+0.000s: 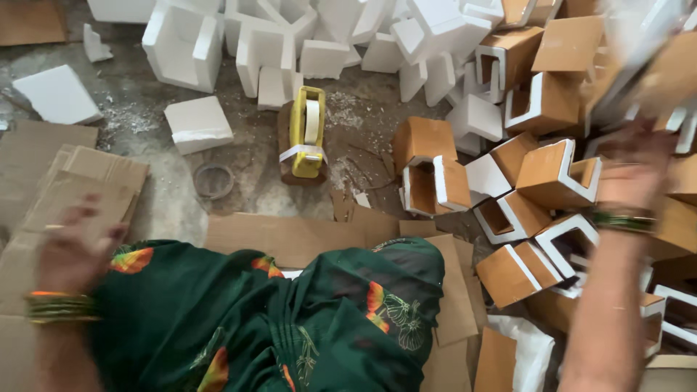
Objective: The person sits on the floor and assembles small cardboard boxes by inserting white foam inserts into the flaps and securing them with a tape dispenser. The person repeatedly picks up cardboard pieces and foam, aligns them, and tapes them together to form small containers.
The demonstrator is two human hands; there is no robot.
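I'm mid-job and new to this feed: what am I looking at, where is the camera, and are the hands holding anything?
There is one picture, from a camera worn on a person's head, looking down at their lap in green flowered cloth. No machine: two bare hands. The left hand is blurred over flat cardboard sheets; whether it grips anything is unclear. The right hand reaches into a pile of brown-faced foam corner pieces, also blurred. On the floor lie plain white foam blocks and a yellow tape dispenser.
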